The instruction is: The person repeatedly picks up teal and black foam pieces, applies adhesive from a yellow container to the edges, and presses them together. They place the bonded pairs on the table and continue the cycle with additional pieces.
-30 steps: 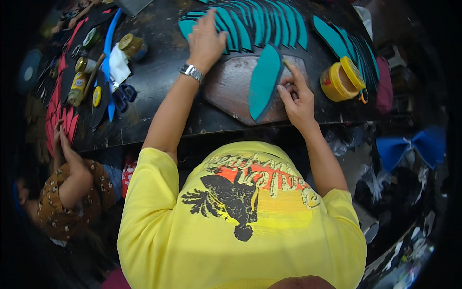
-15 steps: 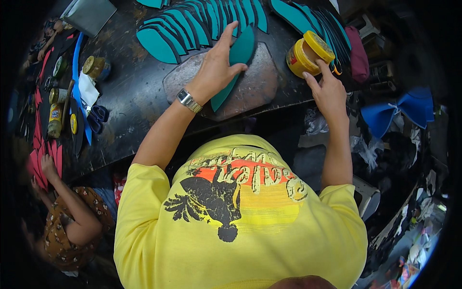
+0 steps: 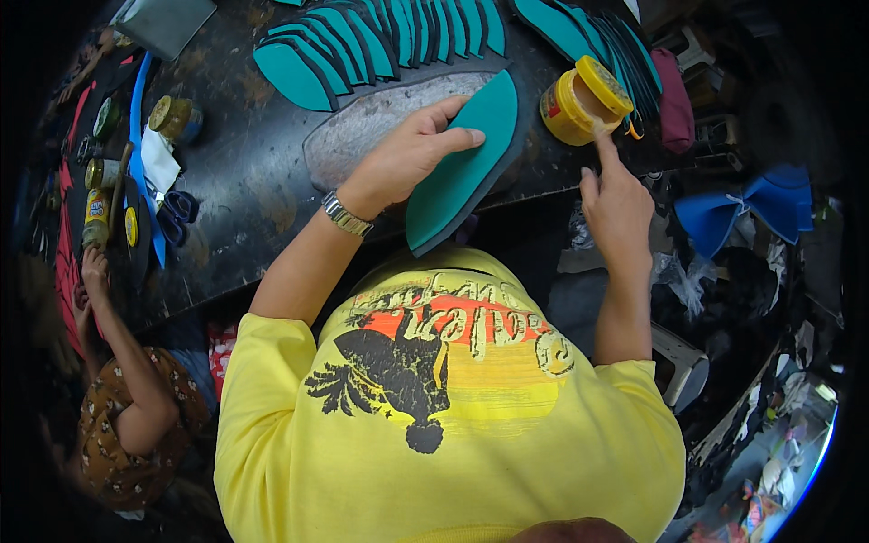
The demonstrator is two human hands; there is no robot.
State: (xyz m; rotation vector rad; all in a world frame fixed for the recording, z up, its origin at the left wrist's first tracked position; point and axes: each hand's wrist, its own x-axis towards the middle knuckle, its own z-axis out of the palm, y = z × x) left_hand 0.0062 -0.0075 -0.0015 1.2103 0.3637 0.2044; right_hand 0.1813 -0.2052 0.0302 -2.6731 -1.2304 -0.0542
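In the head view, the person's left hand [image 3: 412, 149] grasps a teal sole [image 3: 466, 172] by its left side, thumb on the teal face and the other fingers mostly hidden beneath. The sole's dark underside shows along its right edge. It is held slanting above a grey slab [image 3: 348, 136], with its lower end past the near edge of the dark counter [image 3: 244, 190].

The right hand [image 3: 620, 204] grips nothing that shows: its index finger stretches to the mouth of a yellow jar [image 3: 559, 113], the thumb stands apart and the other fingers curl. Whether the fingertip dips into the tan paste [image 3: 592, 101] cannot be told. A yellow lid [image 3: 606, 81] sits tilted at the jar's mouth.

Beyond the slab lies an overlapping row of teal soles [image 3: 312, 77], with a second stack [image 3: 554, 32] behind the jar and a maroon bundle [image 3: 671, 104] beside it. On the left are a blue strip [image 3: 137, 163], a white cloth [image 3: 160, 165] and a glass jar [image 3: 181, 119]. A co-worker's hand [image 3: 95, 271] is near a bottle [image 3: 97, 215].
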